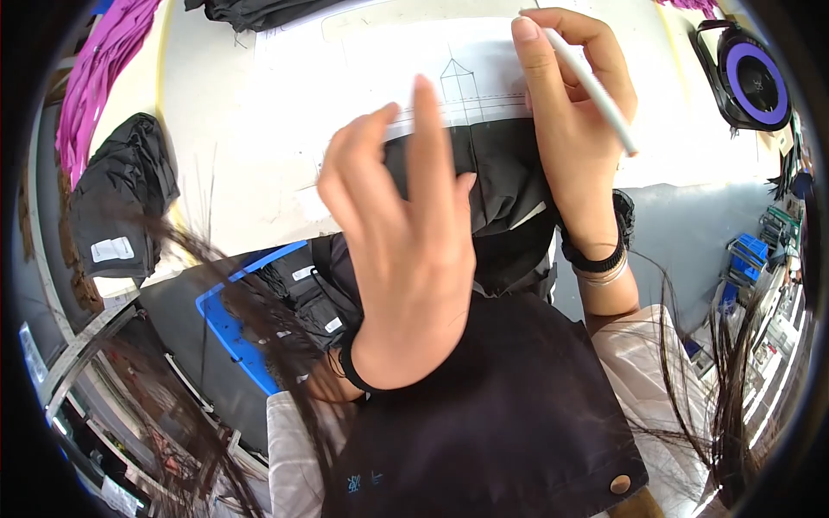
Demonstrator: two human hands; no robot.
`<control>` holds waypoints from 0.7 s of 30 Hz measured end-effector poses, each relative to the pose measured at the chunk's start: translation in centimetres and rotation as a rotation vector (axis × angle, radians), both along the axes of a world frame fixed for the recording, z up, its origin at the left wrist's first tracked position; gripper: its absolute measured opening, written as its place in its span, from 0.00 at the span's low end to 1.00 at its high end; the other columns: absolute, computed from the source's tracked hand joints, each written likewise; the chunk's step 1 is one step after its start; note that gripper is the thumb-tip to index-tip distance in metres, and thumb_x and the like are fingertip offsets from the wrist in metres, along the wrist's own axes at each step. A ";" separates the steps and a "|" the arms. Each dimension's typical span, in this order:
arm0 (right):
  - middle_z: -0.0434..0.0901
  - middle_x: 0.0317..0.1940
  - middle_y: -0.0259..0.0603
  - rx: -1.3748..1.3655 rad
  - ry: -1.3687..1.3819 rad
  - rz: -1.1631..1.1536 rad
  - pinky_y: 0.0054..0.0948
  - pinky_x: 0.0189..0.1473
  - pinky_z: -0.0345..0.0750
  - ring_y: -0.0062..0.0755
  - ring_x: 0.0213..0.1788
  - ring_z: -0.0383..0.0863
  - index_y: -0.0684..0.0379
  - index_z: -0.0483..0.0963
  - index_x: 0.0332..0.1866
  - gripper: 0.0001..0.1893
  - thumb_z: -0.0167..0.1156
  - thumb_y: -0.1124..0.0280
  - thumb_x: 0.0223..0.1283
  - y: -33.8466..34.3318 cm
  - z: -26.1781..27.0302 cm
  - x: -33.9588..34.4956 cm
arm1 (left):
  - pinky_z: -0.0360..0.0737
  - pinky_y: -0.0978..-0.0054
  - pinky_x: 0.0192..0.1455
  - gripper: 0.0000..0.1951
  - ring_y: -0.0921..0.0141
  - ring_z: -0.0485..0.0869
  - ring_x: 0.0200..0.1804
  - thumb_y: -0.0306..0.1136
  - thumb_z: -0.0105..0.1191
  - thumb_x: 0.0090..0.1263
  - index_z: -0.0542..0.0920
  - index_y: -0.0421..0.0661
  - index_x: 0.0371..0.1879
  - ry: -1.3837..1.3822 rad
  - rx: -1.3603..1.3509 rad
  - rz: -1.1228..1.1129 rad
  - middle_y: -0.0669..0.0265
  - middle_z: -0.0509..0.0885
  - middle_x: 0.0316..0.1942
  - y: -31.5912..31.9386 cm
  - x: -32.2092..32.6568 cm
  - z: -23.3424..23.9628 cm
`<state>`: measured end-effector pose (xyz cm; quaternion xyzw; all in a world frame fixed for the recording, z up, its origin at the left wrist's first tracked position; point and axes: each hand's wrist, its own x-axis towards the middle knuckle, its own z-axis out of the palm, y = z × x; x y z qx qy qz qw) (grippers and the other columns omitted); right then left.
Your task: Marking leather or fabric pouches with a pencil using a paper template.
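My right hand (573, 116) holds a slim white pen (594, 90), which lies slanted across its fingers. That hand rests at the right side of a white paper sheet (388, 61) with ruled lines and a pointed, house-like outline. Over the sheet's near edge lies a piece of dark fabric (502, 162), one thin line running down it and part hanging toward my lap. My left hand (405, 239), blurred, is in front of the fabric with its fingers apart and nothing visible in them; whether it touches the cloth I cannot tell.
Folded dark garments (123, 194) with a white label sit at the table's (227, 207) left end, beside magenta fabric (107, 71). More dark fabric (259, 13) lies at the back. A black-and-purple round device (756, 84) stands right. A blue-rimmed bin (236, 343) holds dark pieces below.
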<state>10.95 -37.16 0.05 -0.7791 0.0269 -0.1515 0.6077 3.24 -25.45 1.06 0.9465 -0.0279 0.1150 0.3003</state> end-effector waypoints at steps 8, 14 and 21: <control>0.80 0.44 0.47 -0.019 -0.293 -0.012 0.17 0.29 0.72 0.21 0.31 0.77 0.64 0.66 0.54 0.10 0.46 0.73 0.73 -4.2 -0.8 -3.5 | 0.70 0.63 0.48 0.20 0.57 0.71 0.47 0.28 0.69 0.54 0.73 0.39 0.42 0.121 -0.065 0.069 0.58 0.71 0.42 1.3 0.5 0.2; 0.65 0.63 0.51 -0.097 0.027 -0.149 0.33 0.56 0.71 0.36 0.58 0.69 0.52 0.55 0.52 0.30 0.70 0.73 0.53 -8.2 -3.8 -13.6 | 0.71 0.59 0.47 0.15 0.53 0.73 0.46 0.13 0.57 0.50 0.68 0.39 0.32 0.030 -0.338 -0.180 0.54 0.73 0.41 0.2 -0.1 -0.8; 0.72 0.41 0.34 0.220 0.640 -0.004 0.19 0.35 0.72 0.13 0.37 0.72 0.53 0.59 0.47 0.24 0.67 0.79 0.54 -5.9 -3.8 -17.4 | 0.73 0.74 0.29 0.13 0.66 0.76 0.28 0.10 0.53 0.49 0.65 0.41 0.22 -0.040 -0.756 -0.576 0.51 0.82 0.39 -3.5 -2.0 1.8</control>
